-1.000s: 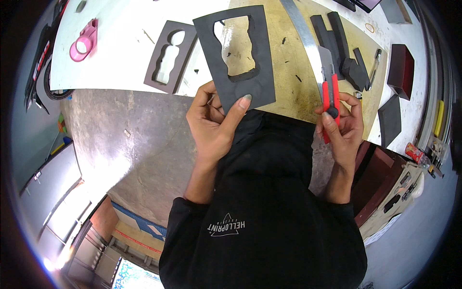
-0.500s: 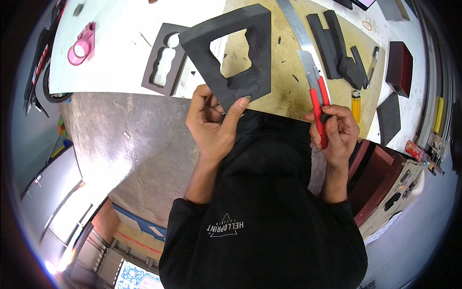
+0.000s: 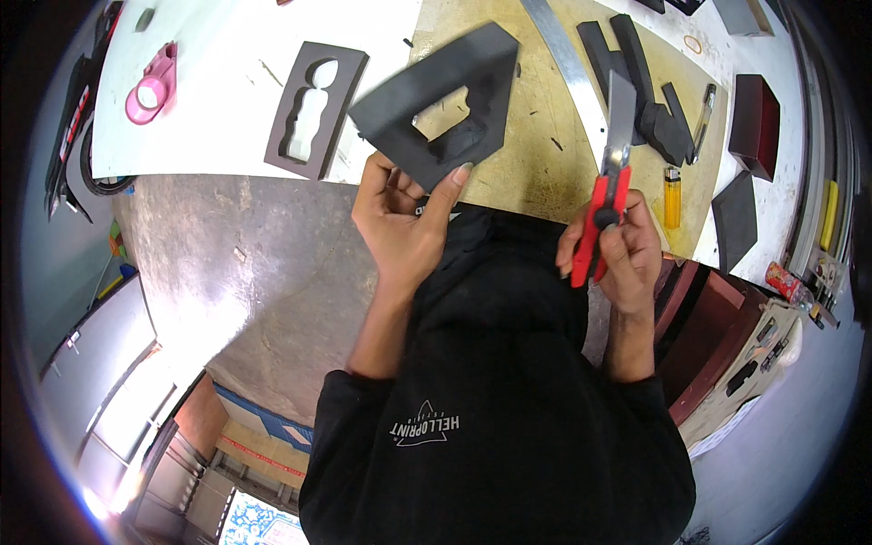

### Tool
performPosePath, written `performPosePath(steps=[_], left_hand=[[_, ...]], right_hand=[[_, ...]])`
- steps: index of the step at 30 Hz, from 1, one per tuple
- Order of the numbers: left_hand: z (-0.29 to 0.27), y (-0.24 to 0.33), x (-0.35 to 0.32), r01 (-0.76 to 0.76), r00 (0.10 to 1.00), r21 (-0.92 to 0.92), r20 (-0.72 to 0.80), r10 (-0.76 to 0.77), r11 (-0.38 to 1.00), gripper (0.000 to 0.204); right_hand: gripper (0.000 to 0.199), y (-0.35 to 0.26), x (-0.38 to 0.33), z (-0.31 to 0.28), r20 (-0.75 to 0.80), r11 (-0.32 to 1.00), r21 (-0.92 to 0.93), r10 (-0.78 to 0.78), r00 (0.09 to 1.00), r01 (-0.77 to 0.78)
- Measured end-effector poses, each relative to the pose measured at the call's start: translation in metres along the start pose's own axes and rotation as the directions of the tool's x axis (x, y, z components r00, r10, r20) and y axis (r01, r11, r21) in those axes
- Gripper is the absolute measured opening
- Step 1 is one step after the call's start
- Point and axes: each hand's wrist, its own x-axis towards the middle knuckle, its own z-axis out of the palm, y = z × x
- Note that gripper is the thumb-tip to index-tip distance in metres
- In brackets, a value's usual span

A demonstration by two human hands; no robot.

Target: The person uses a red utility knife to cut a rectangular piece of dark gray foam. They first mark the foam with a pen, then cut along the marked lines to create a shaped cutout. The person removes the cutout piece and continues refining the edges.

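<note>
My left hand (image 3: 407,211) pinches the near corner of a thick dark grey foam block (image 3: 434,84) with a rough-edged hole through its middle. The block is raised and tilted, its thick side turned toward me. To the right, my right hand (image 3: 627,254) grips a red utility knife (image 3: 601,213), its wide blade extended and pointing away from me. The blade is apart from the block. On the table left of the block lies a flat dark foam piece (image 3: 284,109) with a wavy cutout.
A tan cutting board (image 3: 554,173) carries a steel ruler (image 3: 572,64), dark foam strips (image 3: 633,54), a yellow lighter (image 3: 672,198) and a pen (image 3: 704,118). A pink tape dispenser (image 3: 156,86) lies far left. At right are a dark red box (image 3: 756,127) and a black foam sheet (image 3: 735,222).
The foam block has tilted in my left hand, so its hole looks narrower and its thick side shows more. The knife has turned, its blade now pointing more directly away from me.
</note>
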Motion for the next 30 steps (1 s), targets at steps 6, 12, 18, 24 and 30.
performPosePath(steps=[6, 12, 18, 24, 30], left_hand=[[0.0, -0.009, 0.016, -0.11, 0.994, 0.271, 0.041, 0.102, 0.956, 0.03], [-0.012, -0.038, 0.036, -0.247, 0.969, 0.464, 0.106, 0.223, 0.851, 0.036], [-0.01, -0.032, 0.035, -0.209, 0.978, 0.504, 0.099, 0.184, 0.838, 0.037], [-0.018, -0.041, 0.04, -0.441, 0.897, 0.528, 0.234, 0.375, 0.726, 0.033], [-0.013, -0.026, 0.038, -0.355, 0.934, 0.592, 0.198, 0.297, 0.724, 0.032]], right_hand=[[0.027, 0.018, -0.026, -0.003, 0.065, 0.991, -0.11, 0.076, 0.995, -0.069], [0.036, 0.033, -0.034, 0.015, -0.017, 0.943, -0.306, 0.136, 0.991, -0.134], [0.036, 0.024, -0.022, 0.035, -0.048, 0.834, -0.521, 0.184, 0.982, -0.181], [0.033, 0.023, -0.012, 0.044, -0.078, 0.804, -0.588, 0.049, 0.996, -0.086], [0.032, 0.021, -0.011, 0.05, -0.065, 0.758, -0.645, 0.07, 0.995, -0.095]])
